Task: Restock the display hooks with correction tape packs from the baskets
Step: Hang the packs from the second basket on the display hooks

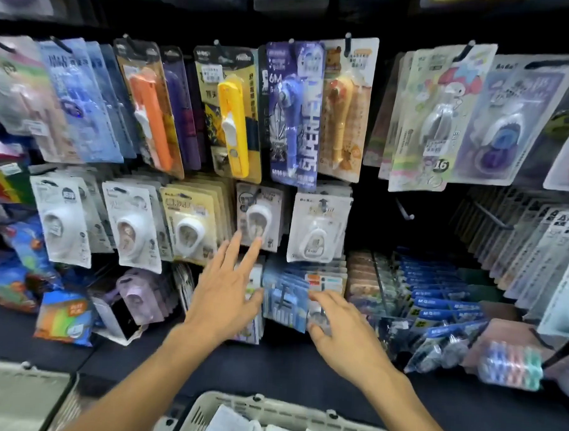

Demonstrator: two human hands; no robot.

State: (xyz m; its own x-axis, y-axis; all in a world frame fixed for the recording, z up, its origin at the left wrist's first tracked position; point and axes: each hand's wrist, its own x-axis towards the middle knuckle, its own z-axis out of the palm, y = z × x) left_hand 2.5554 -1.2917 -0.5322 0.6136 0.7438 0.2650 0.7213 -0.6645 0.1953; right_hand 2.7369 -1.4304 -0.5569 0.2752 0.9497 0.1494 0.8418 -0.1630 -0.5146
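The blue correction tape packs (286, 301) hang on a low hook, above the white basket (235, 408). Left of them, the left hand (224, 297) reaches forward with straight, spread fingers, likely steadying neighbouring packs. The right hand (340, 328), beside them, curls its fingers around a clear pack (319, 316), seating it.

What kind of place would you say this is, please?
Most likely a stationery shop aisle: carded correction tape packs hang on display hooks, with a restocking basket below.
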